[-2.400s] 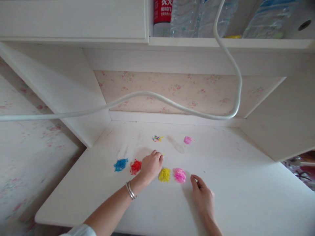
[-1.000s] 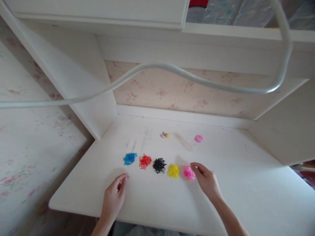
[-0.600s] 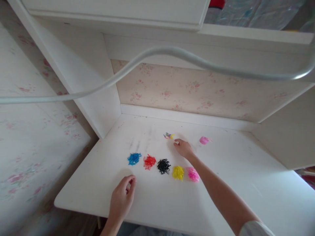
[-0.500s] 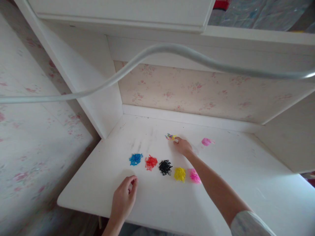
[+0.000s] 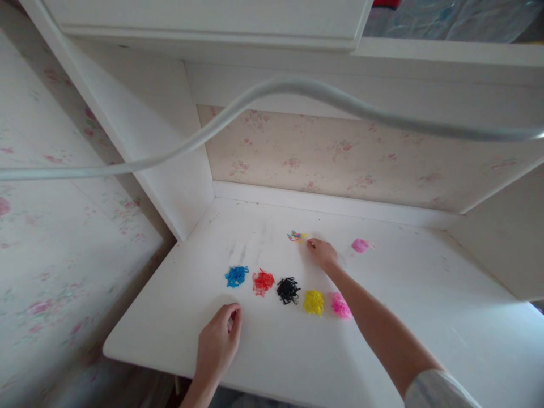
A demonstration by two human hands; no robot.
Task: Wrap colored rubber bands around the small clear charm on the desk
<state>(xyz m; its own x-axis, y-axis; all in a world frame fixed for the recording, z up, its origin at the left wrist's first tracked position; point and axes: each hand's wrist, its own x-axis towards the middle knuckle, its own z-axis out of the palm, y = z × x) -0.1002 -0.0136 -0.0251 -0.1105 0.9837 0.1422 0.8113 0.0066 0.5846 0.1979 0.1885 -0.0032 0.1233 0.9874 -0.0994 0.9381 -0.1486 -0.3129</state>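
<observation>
My right hand [image 5: 323,253] is just right of a small mixed-colour pile of rubber bands [image 5: 294,236], fingers pinched together; anything between them is too small to make out. My left hand [image 5: 221,340] hovers over the near left of the table, thumb and fingertips closed, their contents hidden. Between the hands runs a row of small rubber-band piles: blue [image 5: 237,276], red [image 5: 263,282], black [image 5: 288,290], yellow [image 5: 313,302] and pink [image 5: 340,306]. My right forearm passes beside the pink pile and partly covers it.
A pale pink bunch [image 5: 360,245] lies beyond my right hand. The white table [image 5: 148,317] meets a side panel [image 5: 170,192] at left and a low back strip [image 5: 297,201]. A thick white tube [image 5: 297,86] crosses the view above, below a cabinet [image 5: 204,22].
My right hand has drawn back slightly to the right from the mixed pile, and its fingers have closed together. My left hand keeps its pinch. The view has shifted a little.
</observation>
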